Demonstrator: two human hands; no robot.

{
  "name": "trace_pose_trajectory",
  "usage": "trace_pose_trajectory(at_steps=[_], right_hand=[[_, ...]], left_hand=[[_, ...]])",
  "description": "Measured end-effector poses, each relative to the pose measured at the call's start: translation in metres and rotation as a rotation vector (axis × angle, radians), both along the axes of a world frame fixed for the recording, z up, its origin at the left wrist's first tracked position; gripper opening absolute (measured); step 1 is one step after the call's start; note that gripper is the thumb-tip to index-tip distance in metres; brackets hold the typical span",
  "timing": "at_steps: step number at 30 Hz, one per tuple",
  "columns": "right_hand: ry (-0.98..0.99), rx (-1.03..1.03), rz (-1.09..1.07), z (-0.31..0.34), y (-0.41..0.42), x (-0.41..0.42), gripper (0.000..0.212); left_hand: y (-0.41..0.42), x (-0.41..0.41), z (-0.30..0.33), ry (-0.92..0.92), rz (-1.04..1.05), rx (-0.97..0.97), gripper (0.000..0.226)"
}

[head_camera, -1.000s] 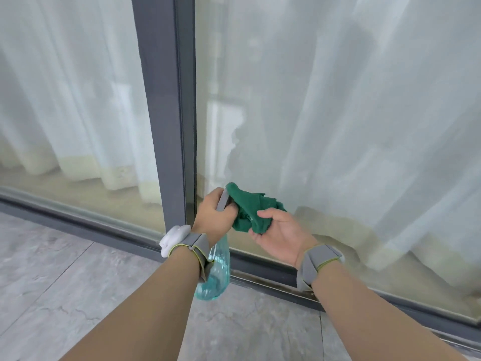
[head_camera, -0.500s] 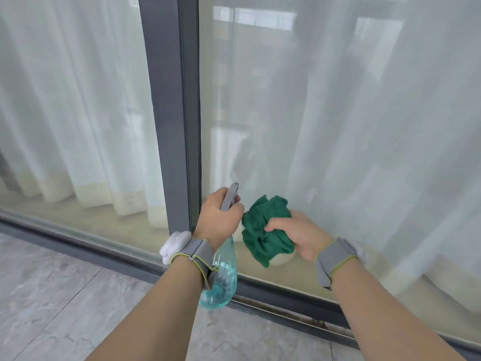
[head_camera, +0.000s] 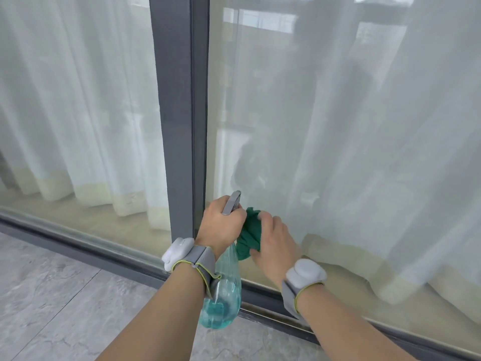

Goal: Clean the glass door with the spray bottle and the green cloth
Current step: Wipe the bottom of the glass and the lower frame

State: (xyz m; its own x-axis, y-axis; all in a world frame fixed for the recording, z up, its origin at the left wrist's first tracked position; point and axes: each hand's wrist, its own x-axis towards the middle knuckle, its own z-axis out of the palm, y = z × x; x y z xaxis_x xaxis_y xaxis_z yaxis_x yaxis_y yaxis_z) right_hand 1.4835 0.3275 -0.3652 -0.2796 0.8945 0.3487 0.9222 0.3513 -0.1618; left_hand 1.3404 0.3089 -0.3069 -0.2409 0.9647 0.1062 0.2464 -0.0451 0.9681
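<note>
The left hand (head_camera: 221,226) is wrapped round the neck of the spray bottle (head_camera: 222,295), whose grey trigger head pokes up past the knuckles while the clear body, with blue liquid pooled in its lower end, hangs below the wrist. Just to its right, the right hand (head_camera: 273,243) has its fingers curled over the bunched green cloth (head_camera: 249,237) — the cloth sits between the 2 hands, low in front of the glass door (head_camera: 325,126); whether it touches the pane cannot be told.

A dark grey frame post (head_camera: 179,113) runs upright just left of the hands, dividing the glass into 2 panes. On the far side of the glass hang sheer white curtains (head_camera: 78,100), their cream hems gathered along the bottom. A dark bottom rail (head_camera: 91,252) runs along the foot of the door, slanting toward the near right. Grey marbled floor tiles (head_camera: 52,308) fill the near left.

Each wrist wears a grey strap with a white pod — the left wristband (head_camera: 191,256) and the right wristband (head_camera: 303,280). The bottle's body hangs just above the rail.
</note>
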Motion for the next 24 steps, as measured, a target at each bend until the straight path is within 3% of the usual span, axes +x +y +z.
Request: trace_pose_trajectory(at_steps=[2,7,9,13,17,20,24], right_hand=[[-0.136,0.179,0.029,-0.013,0.009,-0.015,0.073],[-0.315,0.510,0.066,0.005,0.043,-0.044,0.041],[-0.239,0.557,0.058,0.023,0.049,-0.040,0.042],[-0.018,0.705,-0.041,0.059,0.050,-0.021,0.064],[-0.139,0.655,-0.002,0.031,0.044,-0.028,0.074],[-0.302,0.578,0.079,-0.004,0.039,-0.029,0.064],[-0.184,0.544,0.034,0.026,0.041,-0.022,0.069]], left_hand=[[0.002,-0.006,0.000,0.001,0.027,0.031,0.009],[0.005,-0.022,0.002,0.034,0.122,0.121,0.003],[0.008,-0.029,0.004,0.016,0.141,0.129,0.006],[0.010,-0.035,0.001,0.013,0.125,0.123,0.010],[0.010,-0.034,-0.001,0.009,0.105,0.141,0.022],[0.010,-0.031,-0.001,-0.001,0.101,0.122,0.025],[0.010,-0.030,0.000,-0.002,0.097,0.098,0.025]])
